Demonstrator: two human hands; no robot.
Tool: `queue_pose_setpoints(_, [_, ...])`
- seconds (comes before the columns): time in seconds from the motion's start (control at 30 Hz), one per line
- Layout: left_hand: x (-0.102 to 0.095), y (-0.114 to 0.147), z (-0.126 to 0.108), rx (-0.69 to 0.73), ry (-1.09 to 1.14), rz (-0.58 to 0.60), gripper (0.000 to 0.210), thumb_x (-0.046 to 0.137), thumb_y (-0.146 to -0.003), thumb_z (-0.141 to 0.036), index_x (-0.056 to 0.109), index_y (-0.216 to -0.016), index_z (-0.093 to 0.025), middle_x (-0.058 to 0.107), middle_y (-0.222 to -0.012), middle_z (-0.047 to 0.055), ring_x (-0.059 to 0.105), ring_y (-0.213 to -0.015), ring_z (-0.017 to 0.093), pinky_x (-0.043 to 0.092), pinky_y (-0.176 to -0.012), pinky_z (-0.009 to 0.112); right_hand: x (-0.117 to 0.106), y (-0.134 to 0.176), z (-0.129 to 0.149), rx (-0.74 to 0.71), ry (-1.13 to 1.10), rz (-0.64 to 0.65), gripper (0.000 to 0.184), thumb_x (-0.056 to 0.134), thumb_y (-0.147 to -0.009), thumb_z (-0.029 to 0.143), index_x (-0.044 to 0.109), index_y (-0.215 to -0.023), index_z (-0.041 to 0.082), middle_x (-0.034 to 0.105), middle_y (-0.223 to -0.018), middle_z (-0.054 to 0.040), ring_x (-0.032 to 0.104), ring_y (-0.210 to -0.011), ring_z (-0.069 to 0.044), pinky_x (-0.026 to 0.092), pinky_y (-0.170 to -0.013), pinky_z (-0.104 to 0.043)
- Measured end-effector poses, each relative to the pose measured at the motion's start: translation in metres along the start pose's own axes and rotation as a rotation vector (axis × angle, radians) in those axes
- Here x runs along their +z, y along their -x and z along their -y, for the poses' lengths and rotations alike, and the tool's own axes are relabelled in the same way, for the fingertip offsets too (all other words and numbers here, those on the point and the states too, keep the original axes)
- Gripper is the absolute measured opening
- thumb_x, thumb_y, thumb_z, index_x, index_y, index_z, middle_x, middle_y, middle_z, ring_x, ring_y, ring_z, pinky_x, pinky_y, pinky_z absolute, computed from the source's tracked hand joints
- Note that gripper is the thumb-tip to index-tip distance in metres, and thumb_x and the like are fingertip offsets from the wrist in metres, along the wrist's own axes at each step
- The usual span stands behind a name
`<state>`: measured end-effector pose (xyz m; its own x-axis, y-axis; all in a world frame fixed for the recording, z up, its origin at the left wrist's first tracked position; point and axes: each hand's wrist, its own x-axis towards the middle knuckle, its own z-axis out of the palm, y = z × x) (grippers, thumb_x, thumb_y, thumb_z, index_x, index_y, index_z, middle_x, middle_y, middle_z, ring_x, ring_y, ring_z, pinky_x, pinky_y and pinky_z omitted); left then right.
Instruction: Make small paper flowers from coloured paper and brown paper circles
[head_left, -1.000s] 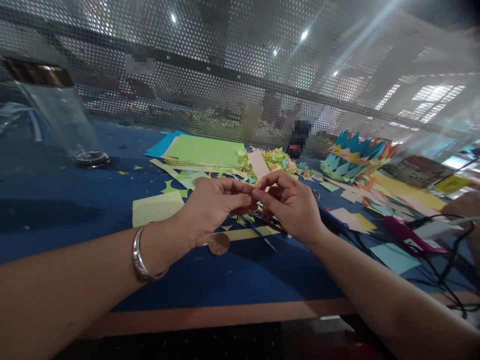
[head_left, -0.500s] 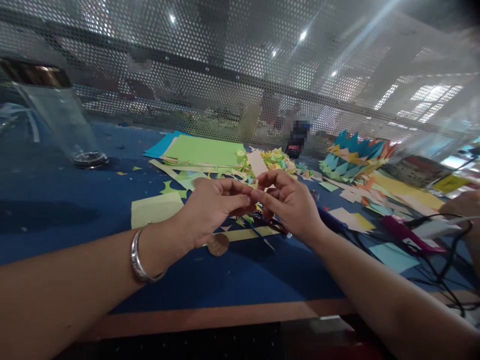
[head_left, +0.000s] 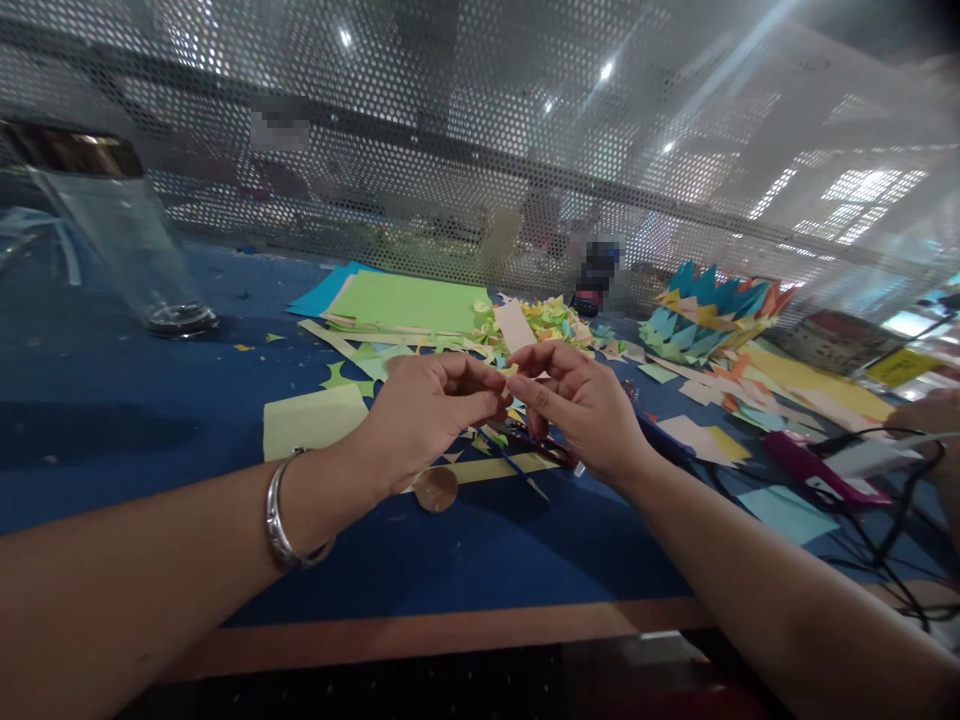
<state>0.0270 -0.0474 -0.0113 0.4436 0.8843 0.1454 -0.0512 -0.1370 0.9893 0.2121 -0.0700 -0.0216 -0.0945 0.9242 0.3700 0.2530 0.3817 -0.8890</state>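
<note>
My left hand (head_left: pixel 420 425), with a silver bangle at the wrist, and my right hand (head_left: pixel 581 410) meet fingertip to fingertip above the blue table. Both are closed in a pinch on a small pale-yellow paper piece (head_left: pixel 511 371), mostly hidden by the fingers. Just behind the right fingers stands a pale pink paper strip (head_left: pixel 514 325), beside a heap of small folded paper pieces (head_left: pixel 551 318) in yellow, green and orange. Below the hands lie a thin blue pointed tool (head_left: pixel 517 465), a yellow paper strip (head_left: pixel 480 468) and a round brownish disc (head_left: pixel 436 490).
Green paper sheets (head_left: pixel 420 300) lie at the back, a pale-yellow sheet (head_left: pixel 315 420) by my left wrist. A glass bottle (head_left: pixel 124 240) stands left. Right are a zigzag paper ring (head_left: pixel 705 310), paper scraps, a magenta device (head_left: pixel 821 470), cables and another person's hand (head_left: pixel 926 415).
My fingertips have shifted slightly, so the small yellow paper piece now shows between them. Other things on the table stay where they were.
</note>
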Motion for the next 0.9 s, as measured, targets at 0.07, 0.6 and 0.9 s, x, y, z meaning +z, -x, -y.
queue_pose_setpoints(0.07, [0.0002,0.0002,0.0002,0.006,-0.002,0.01,0.009,0.07,-0.075,-0.016,0.074,-0.083,-0.016,0.072,-0.077,0.004,0.066,-0.073,0.013,0.051,-0.072,0.025,0.0004,-0.0001,0.0009,0.011,-0.005,0.012,0.032,0.075,-0.083,0.043,0.062,-0.099,0.018,0.063,-0.077,0.0029,0.055,-0.044,-0.006,0.04,-0.041,-0.021])
queue_pose_setpoints(0.6, [-0.0025,-0.0004,0.0019,-0.019,-0.104,0.048,0.013,0.068,-0.074,-0.017,0.067,-0.086,-0.016,0.072,-0.078,0.005,0.067,-0.073,0.015,0.049,-0.065,0.025,0.0,0.0015,0.0003,0.015,-0.022,0.004,0.028,0.076,-0.082,0.042,0.062,-0.084,0.019,0.057,-0.066,0.0056,0.05,-0.041,-0.006,0.034,-0.039,-0.021])
queue_pose_setpoints(0.9, [-0.0052,-0.0003,0.0028,0.141,-0.206,0.103,0.017,0.068,-0.079,-0.024,0.061,-0.094,-0.019,0.073,-0.081,0.004,0.069,-0.075,0.017,0.049,-0.064,0.026,0.0012,0.0021,0.0018,0.022,-0.038,0.006,0.028,0.075,-0.083,0.044,0.061,-0.082,0.019,0.052,-0.057,0.0066,0.046,-0.04,-0.006,0.031,-0.038,-0.021])
